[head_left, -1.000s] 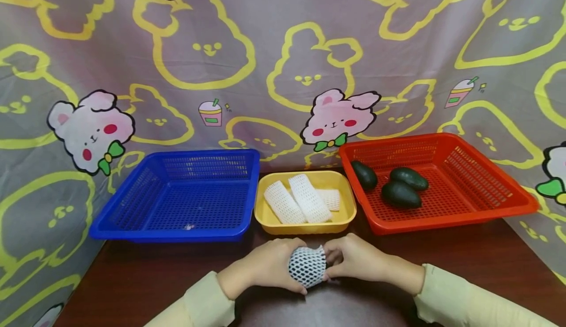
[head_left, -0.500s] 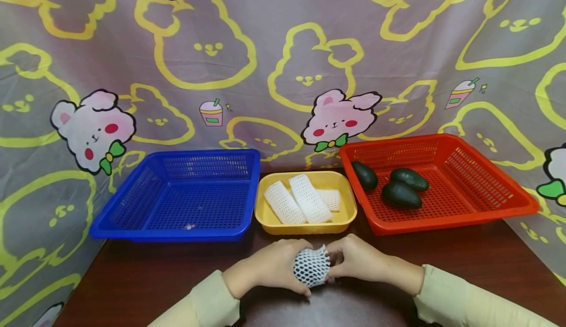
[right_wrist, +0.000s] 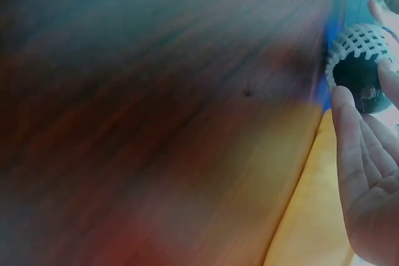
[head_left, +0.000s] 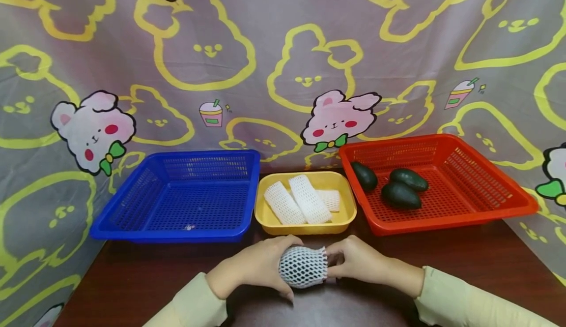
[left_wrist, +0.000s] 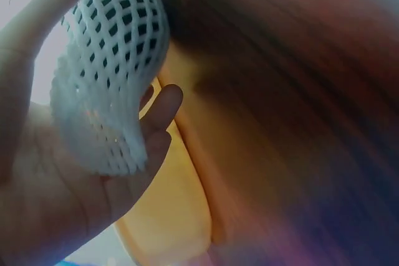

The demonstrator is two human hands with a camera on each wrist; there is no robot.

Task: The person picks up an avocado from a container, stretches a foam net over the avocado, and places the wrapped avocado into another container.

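Note:
A dark green avocado (right_wrist: 358, 79) sits partly inside a white foam net sleeve (head_left: 303, 267), low over the table's front. My left hand (head_left: 261, 264) holds the sleeved avocado from the left, thumb below and fingers over the top. In the left wrist view, a slack end of the sleeve (left_wrist: 115, 135) lies against the palm. At the right, my right hand (head_left: 360, 262) pinches the sleeve's open rim between thumb and fingers. The right wrist view shows the avocado's bare end in that opening, with fingertips (right_wrist: 341, 98) at its edge.
Behind the hands stands a yellow tray (head_left: 305, 229) with 3 white foam net sleeves (head_left: 309, 199). A blue basket (head_left: 177, 236) is at the left. In the red basket (head_left: 468, 213) at the right lie 3 avocados (head_left: 401, 195). A patterned cloth (head_left: 265, 71) hangs behind.
My left hand shifts a little right, then back left, and the sleeve now shows longer between the hands. The right hand stays nearly in place at the rim.

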